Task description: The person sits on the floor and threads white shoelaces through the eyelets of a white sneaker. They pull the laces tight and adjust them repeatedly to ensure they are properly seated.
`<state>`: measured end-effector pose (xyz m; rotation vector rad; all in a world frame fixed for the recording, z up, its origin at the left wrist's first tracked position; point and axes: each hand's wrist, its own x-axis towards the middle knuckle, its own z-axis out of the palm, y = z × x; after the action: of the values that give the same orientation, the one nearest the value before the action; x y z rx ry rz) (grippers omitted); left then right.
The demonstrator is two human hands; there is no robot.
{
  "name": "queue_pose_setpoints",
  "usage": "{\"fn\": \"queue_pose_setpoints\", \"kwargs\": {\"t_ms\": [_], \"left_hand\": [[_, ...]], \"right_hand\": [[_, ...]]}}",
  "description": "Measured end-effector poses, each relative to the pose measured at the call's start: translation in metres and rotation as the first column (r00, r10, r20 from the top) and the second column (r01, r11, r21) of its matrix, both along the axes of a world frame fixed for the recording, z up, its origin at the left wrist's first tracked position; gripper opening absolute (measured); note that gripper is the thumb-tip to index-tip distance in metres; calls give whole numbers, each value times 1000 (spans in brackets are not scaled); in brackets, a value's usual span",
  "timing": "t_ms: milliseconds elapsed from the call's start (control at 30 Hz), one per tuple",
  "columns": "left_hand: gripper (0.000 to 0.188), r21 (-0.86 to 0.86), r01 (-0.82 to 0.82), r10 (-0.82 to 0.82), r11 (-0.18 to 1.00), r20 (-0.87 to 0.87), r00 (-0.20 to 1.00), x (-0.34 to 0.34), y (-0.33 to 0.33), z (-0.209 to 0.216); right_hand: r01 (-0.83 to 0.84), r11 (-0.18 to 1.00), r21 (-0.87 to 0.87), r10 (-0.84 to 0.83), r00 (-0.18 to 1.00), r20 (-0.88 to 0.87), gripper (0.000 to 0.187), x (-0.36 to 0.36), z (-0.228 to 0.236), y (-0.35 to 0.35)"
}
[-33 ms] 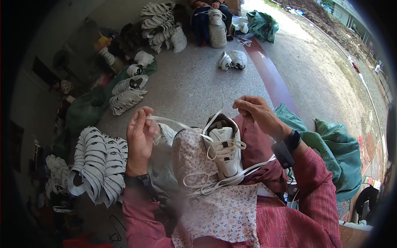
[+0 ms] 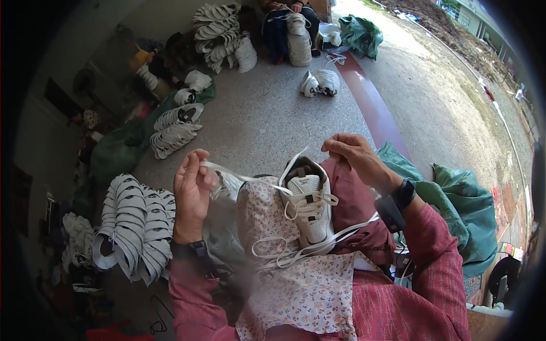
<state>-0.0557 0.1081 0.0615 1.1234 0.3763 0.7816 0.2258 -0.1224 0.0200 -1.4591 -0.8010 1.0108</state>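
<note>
A white and beige lace-up shoe upper [image 2: 307, 196] rests on my lap, its dark-lined opening pointing away from me. A flat white shoelace [image 2: 242, 170] runs from its eyelets to my left hand [image 2: 194, 184], which pinches it between thumb and fingertips. Another lace end stands up loose above the shoe opening, apart from my right hand [image 2: 355, 156]. That hand hovers beyond the shoe on the right, thumb and fingers drawn together. Whether anything thin sits between them I cannot make out. More white lace [image 2: 330, 243] lies looped over the near end of the shoe and the floral cloth [image 2: 304, 290].
Stacked white shoe uppers [image 2: 133, 227] stand at my left, with another stack [image 2: 176, 131] farther off. Green sacks [image 2: 466, 210] lie at right. Two white bundles [image 2: 320, 83] sit on the speckled floor [image 2: 256, 113]. Across from me, a seated person [image 2: 290, 25] handles laces.
My right hand has shifted very slightly, its fingers a little lower. The loose lace end above the shoe has dropped and bent over. My left hand stays nearly in place with its lace.
</note>
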Motion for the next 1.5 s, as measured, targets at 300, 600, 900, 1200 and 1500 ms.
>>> {"fn": "queue_pose_setpoints", "kwargs": {"t_ms": [300,600,900,1200,1500], "left_hand": [[29,129,160,-168,979,57,984,9,-14,39],[29,368,317,-308,874,-85,948,51,-45,36],[22,776,536,-6,332,-566,824,58,-57,-61],[23,716,579,-32,389,-618,786,54,-64,-36],[24,495,499,338,711,-863,376,-12,-10,-13]], "right_hand": [[-334,935,117,208,784,585,34,-46,-7,30],[-164,981,99,80,820,566,24,-68,-15,43],[170,979,115,-160,982,-96,31,4,-9,-32],[392,874,288,-361,919,-159,28,0,-26,-50],[568,808,158,-370,697,-615,25,16,-60,-66]]}}
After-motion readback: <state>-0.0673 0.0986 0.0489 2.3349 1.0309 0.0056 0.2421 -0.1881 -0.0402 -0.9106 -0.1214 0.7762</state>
